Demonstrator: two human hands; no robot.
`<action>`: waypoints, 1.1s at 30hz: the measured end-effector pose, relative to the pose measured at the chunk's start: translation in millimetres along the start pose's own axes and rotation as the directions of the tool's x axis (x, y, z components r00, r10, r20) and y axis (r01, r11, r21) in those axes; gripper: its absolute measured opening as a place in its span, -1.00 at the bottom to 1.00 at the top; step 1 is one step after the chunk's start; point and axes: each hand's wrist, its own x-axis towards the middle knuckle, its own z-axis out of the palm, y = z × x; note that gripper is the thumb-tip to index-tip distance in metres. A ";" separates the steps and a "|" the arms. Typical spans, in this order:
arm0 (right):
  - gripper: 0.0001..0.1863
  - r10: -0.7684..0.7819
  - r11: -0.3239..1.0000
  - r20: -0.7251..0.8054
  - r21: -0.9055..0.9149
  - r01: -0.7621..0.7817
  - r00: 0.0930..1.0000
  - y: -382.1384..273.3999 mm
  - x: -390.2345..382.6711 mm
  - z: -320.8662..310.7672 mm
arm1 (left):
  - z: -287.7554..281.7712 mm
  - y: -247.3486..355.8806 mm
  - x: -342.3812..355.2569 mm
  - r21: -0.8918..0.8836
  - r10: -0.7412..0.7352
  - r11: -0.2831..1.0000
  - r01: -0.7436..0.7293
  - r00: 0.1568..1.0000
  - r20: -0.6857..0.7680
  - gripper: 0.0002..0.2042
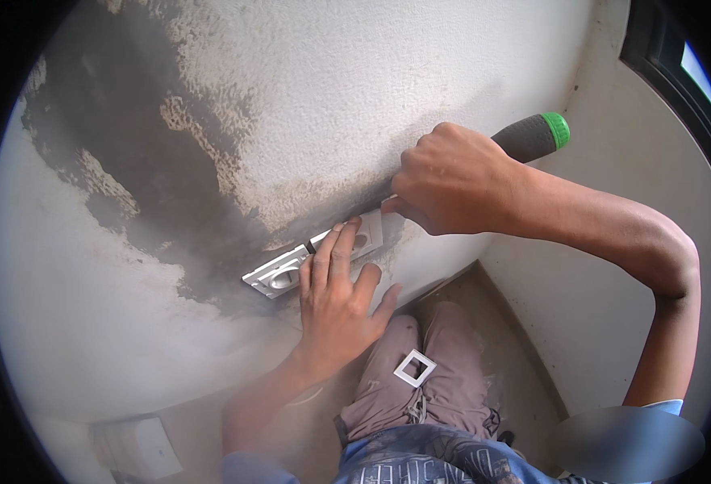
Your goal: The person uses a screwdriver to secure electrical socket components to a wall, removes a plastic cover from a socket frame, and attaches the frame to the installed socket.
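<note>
Two white wall socket fittings (281, 277) sit side by side on the wall, in a patch of dark grey plaster. My left hand (337, 310) lies with fingers apart on the fittings, mostly over the right one, pressing or resting on it. My right hand (456, 181) is closed around a tool with a grey, green-capped handle (533, 137), just above the right fitting; the tool's tip is hidden near the fitting's top edge. A loose white square frame (414, 369) rests on my thigh, below my left hand.
The white wall (355, 56) has rough patches of grey plaster (105, 105). An adjoining wall (605, 161) on the right holds a dark window frame (662, 81). Below are my bent legs (452, 339), the floor (517, 355) and a pale flat object (145, 444) at the lower left.
</note>
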 end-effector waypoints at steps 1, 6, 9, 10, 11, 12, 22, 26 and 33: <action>-0.53 0.002 0.999 0.022 0.051 -0.003 1.000 2.9 1.1 -1.0 | 0.7 -0.5 -0.3 0.002 -0.001 1.000 0.001 1.000 0.001 -0.71; -0.54 -0.034 0.997 -0.009 0.075 0.035 0.999 5.9 2.7 -4.1 | -1.4 -2.2 -0.1 0.001 0.007 1.000 -0.007 1.000 0.001 -0.71; -0.53 -0.029 0.996 -0.011 0.088 0.030 1.000 8.5 3.2 -1.6 | -1.5 -3.3 1.2 -0.020 0.016 1.000 -0.016 1.000 -0.018 -0.73; -0.53 -0.032 0.996 -0.018 0.086 0.034 0.999 9.7 3.4 -0.9 | -1.7 -3.9 1.9 -0.031 0.022 0.999 -0.023 0.999 -0.037 -0.74; -0.53 -0.036 0.996 -0.018 0.087 0.037 0.999 10.6 3.1 -1.3 | -1.6 -4.4 2.7 -0.043 0.029 0.999 -0.031 0.998 -0.055 -0.75; -0.52 -0.041 0.995 -0.019 0.087 0.043 0.999 10.8 3.5 -2.0 | 1.8 -4.6 -2.7 -0.241 -0.011 0.971 0.004 1.000 -0.027 -0.75; -0.51 -0.066 0.994 0.048 0.093 0.061 0.997 16.4 6.5 -0.2 | 59.2 11.8 9.3 -0.395 -0.224 -0.918 0.044 0.765 0.604 -0.01; -0.52 -0.068 0.995 0.131 0.075 0.058 0.989 17.0 7.2 -5.1 | 62.5 16.8 11.6 -0.450 -0.269 -0.893 0.026 0.769 0.579 0.11; -0.46 -0.090 0.994 0.128 0.081 0.079 0.988 18.7 3.7 -5.2 | 63.5 17.6 1.0 0.046 -0.141 -0.984 -0.172 0.909 0.392 0.12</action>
